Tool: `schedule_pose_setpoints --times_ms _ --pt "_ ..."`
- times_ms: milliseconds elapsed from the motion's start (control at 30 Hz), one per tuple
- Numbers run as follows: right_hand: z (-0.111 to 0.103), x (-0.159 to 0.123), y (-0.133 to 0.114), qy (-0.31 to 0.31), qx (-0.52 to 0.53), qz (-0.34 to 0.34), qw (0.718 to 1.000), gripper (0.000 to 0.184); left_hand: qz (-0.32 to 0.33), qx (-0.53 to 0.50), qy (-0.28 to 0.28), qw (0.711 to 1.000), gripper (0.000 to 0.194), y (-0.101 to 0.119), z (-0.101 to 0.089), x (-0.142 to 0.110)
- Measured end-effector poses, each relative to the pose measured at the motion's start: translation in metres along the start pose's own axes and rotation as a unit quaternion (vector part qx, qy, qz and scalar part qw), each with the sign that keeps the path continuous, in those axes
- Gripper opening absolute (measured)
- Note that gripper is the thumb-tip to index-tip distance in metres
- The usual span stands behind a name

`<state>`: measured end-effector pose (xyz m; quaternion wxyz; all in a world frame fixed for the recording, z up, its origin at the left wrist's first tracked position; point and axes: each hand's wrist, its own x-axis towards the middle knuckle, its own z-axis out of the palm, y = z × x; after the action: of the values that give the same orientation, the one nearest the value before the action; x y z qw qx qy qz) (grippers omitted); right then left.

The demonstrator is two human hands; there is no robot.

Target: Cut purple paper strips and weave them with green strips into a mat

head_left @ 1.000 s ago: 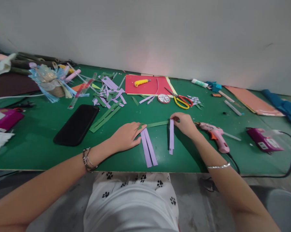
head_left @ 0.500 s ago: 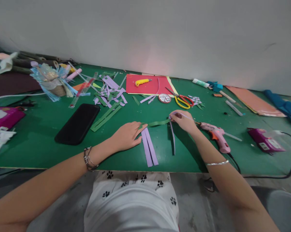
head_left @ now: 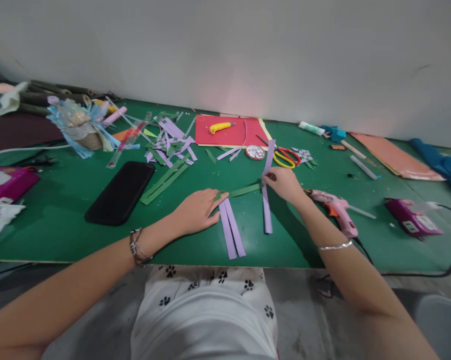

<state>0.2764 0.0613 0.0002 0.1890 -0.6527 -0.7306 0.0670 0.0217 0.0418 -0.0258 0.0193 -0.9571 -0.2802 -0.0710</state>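
Observation:
My left hand (head_left: 197,209) lies flat on the green table (head_left: 60,210), fingers stretched out, pressing the left end of a green paper strip (head_left: 244,190) and the tops of two purple strips (head_left: 231,231). My right hand (head_left: 285,184) pinches a third purple strip (head_left: 266,210) at the green strip's right end. That purple strip's upper part stands up above my fingers while the lower part lies on the table.
A pink glue gun (head_left: 336,211) lies right of my right hand, its cord trailing off the edge. A black phone (head_left: 120,192), loose green and purple strips (head_left: 169,150), red paper (head_left: 231,131) with a yellow cutter (head_left: 220,127), scissors (head_left: 283,156), and magenta boxes (head_left: 413,222) lie about.
My right hand has lifted and turned the third purple strip so its upper end now points up over the green strip. My left hand has stayed put.

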Motion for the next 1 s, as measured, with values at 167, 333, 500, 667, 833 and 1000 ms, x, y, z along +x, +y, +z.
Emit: schedule_pose_setpoints --times_ms 167,333,500,667,833,1000 --pt "-0.004 0.001 -0.001 -0.003 -0.026 -0.042 0.999 0.013 0.001 -0.002 -0.001 1.000 0.043 0.000 0.000 0.000" --pt "0.001 0.005 0.000 -0.048 0.087 -0.015 0.995 0.013 -0.001 -0.005 0.005 1.000 0.042 0.000 0.000 0.000" --pt "0.005 0.005 -0.001 -0.053 0.159 0.033 0.985 0.013 -0.002 0.001 0.000 1.000 0.043 0.001 -0.001 0.001" --pt "0.000 0.004 -0.003 -0.018 0.045 -0.038 0.998 0.014 -0.001 -0.004 -0.008 1.000 0.043 0.001 -0.002 0.001" --pt "-0.002 0.007 -0.009 -0.056 0.031 -0.019 0.998 0.017 -0.001 -0.004 -0.003 1.000 0.043 0.001 -0.001 0.001" --pt "-0.001 0.008 -0.013 -0.051 -0.030 -0.069 0.996 0.020 -0.002 0.006 -0.004 1.000 0.043 0.001 0.000 0.001"
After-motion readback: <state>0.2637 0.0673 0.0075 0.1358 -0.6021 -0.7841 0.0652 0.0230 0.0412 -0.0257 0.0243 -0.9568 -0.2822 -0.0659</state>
